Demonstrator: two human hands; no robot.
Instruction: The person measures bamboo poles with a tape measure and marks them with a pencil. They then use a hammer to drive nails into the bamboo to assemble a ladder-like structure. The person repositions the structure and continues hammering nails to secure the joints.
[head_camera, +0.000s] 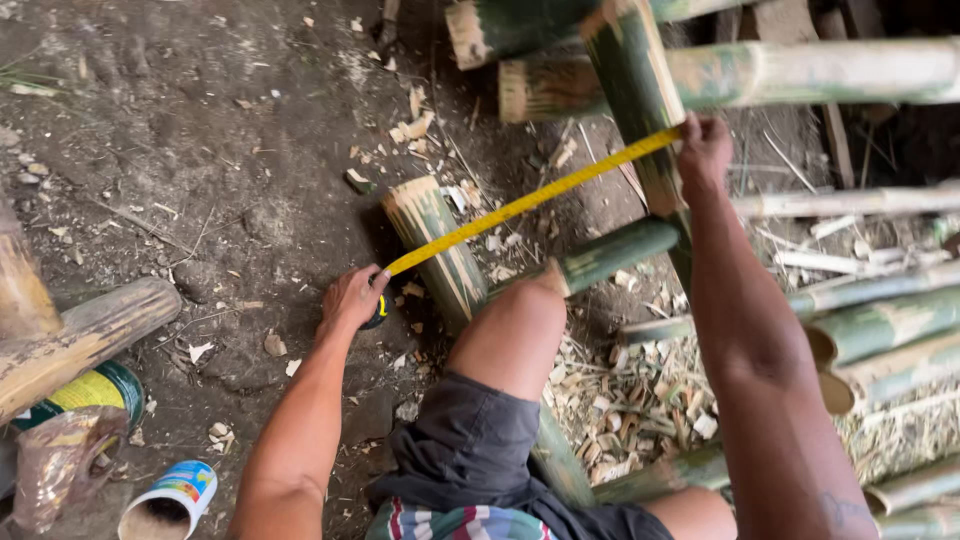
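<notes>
A yellow measuring tape (530, 200) is stretched taut between my two hands. My left hand (350, 297) grips the dark tape case low on the left, next to a short green bamboo post (437, 243). My right hand (703, 150) pinches the tape's far end against an upright green bamboo pole (640, 100) at the upper right. My bare knee (515, 320) sits between the two hands.
Green bamboo poles (800, 72) lie stacked across the top and right. Bamboo chips (630, 400) litter the dirt ground. At lower left are a thick wooden log (85, 335), a green tin (100, 385) and an open can (170, 500).
</notes>
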